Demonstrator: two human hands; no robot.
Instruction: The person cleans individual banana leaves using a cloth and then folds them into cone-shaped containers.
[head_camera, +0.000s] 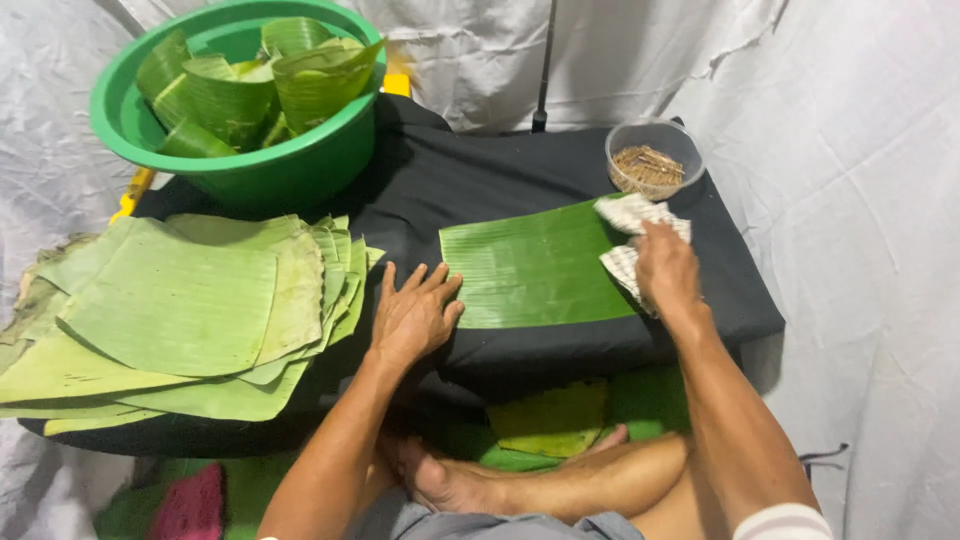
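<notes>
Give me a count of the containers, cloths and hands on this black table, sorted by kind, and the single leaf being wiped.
Green basin: 1
Clear bowl: 1
Checked cloth: 1
Flat leaf being wiped: 1
Hands, left hand and right hand: 2
Total: 6
The stacked leaves overlap too much to count.

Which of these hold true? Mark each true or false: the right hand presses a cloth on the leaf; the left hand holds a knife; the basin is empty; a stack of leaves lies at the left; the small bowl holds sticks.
1. The right hand presses a cloth on the leaf. True.
2. The left hand holds a knife. False: it lies flat and empty at the leaf's edge.
3. The basin is empty. False: it holds folded leaves.
4. A stack of leaves lies at the left. True.
5. The small bowl holds sticks. True.
</notes>
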